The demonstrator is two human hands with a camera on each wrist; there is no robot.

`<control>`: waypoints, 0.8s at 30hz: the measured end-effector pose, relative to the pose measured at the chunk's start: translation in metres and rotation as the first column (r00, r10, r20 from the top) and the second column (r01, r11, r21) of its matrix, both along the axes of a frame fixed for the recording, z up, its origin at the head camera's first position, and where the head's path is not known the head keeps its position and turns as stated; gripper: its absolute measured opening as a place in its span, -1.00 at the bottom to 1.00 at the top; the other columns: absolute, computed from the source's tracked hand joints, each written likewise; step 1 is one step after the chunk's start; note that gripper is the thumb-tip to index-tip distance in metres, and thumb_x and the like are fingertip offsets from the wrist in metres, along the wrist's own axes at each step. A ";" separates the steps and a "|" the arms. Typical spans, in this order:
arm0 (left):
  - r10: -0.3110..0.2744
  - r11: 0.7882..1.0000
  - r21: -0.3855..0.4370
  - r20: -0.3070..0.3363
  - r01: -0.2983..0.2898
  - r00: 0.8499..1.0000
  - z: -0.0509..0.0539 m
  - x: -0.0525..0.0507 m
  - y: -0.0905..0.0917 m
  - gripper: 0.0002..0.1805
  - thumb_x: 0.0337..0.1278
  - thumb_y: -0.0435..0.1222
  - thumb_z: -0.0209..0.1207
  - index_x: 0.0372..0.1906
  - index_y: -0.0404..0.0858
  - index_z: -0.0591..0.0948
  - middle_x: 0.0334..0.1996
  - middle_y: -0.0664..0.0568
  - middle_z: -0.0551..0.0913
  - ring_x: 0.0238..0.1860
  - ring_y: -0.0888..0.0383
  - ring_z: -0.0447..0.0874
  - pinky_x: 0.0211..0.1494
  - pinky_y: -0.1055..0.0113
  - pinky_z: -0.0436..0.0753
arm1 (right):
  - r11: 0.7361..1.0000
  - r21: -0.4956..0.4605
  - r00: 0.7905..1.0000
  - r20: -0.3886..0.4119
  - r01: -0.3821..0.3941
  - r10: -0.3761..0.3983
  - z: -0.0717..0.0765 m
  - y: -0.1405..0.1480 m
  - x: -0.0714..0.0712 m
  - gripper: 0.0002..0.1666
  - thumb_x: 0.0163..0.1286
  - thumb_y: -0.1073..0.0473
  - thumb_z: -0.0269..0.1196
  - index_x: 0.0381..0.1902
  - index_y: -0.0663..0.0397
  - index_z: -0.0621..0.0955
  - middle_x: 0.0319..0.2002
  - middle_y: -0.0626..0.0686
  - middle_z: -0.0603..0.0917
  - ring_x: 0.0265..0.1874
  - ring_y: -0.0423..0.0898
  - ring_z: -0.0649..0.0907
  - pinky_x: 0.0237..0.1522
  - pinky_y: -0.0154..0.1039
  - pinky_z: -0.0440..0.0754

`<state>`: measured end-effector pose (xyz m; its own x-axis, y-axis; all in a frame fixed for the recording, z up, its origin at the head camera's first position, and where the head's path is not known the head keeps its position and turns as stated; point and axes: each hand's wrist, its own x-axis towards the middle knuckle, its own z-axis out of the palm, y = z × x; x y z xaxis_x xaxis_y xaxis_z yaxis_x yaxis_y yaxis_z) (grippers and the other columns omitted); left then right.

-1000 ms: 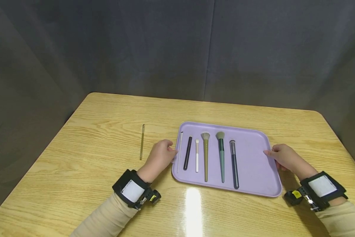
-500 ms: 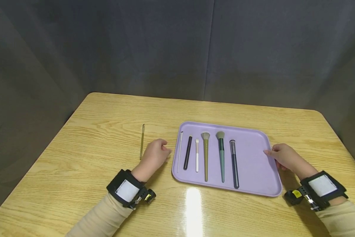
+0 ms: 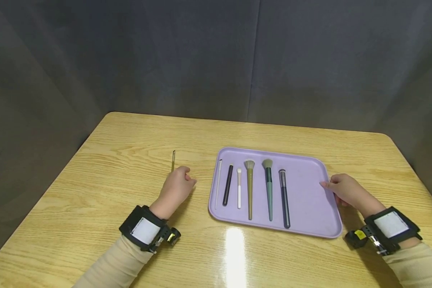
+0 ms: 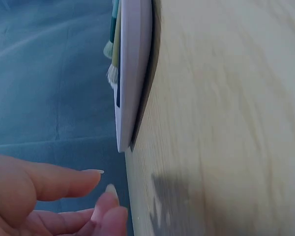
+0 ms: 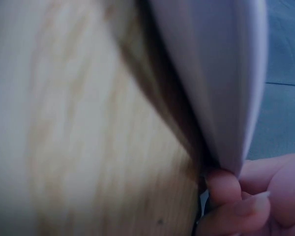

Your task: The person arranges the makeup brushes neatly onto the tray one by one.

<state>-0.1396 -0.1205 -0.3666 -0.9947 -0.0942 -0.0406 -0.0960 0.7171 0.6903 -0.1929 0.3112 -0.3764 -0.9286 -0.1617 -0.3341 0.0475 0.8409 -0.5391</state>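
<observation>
In the head view a lilac tray [image 3: 311,200] lies on the table. My right hand [image 3: 345,191] grips its right rim, thumb over the edge and fingers beneath, as the right wrist view also shows. Several makeup brushes lie side by side on the tray, among them a green brush [image 3: 269,190], a dark blue brush [image 3: 284,200] and a thin white brush [image 3: 218,184]. My left hand [image 3: 176,185] is apart from the tray, over the lower part of a thin gold makeup brush [image 3: 173,160]. Thumb and fingertips [image 4: 91,181] are separated, nothing seen between them in the left wrist view.
The wooden table [image 3: 104,180] stretches to both sides of the tray. A dark grey curtain [image 3: 187,60] hangs behind it and along the sides. Light glares off the tabletop in front of the tray.
My left hand has let go of the tray's left rim and moved left, now covering part of the lone gold brush. My right hand keeps its grip; the tray stays in place.
</observation>
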 end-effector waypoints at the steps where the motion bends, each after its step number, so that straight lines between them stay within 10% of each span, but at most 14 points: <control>1: 0.006 1.000 -0.006 0.004 -0.006 1.000 0.001 0.000 -0.001 -0.57 0.19 -0.42 0.21 0.11 -0.60 0.49 -0.30 -0.20 0.61 -0.26 -0.06 0.58 -0.15 0.10 0.57 | 1.000 0.000 1.000 -0.001 -0.001 0.001 0.000 0.000 0.000 -0.60 0.52 0.13 0.05 -0.56 0.16 0.36 -0.70 0.00 0.41 -0.74 -0.15 0.36 -0.63 -0.26 0.37; 24: 0.094 0.984 -0.155 0.046 -0.086 0.995 -0.003 -0.017 -0.039 -0.49 0.22 -0.40 0.16 0.17 -0.67 0.39 0.03 -0.54 0.42 -0.01 -0.35 0.48 -0.01 -0.09 0.53 | 1.000 -0.017 1.000 0.014 0.007 -0.007 0.000 0.000 0.000 -0.59 0.53 0.13 0.04 -0.56 0.16 0.36 -0.71 0.00 0.40 -0.76 -0.16 0.34 -0.65 -0.26 0.35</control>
<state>-0.1565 -0.1591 -0.3694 -0.9788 -0.1923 -0.0709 -0.1983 0.8005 0.5656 -0.1930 0.3115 -0.3766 -0.9249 -0.1610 -0.3443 0.0610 0.8311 -0.5527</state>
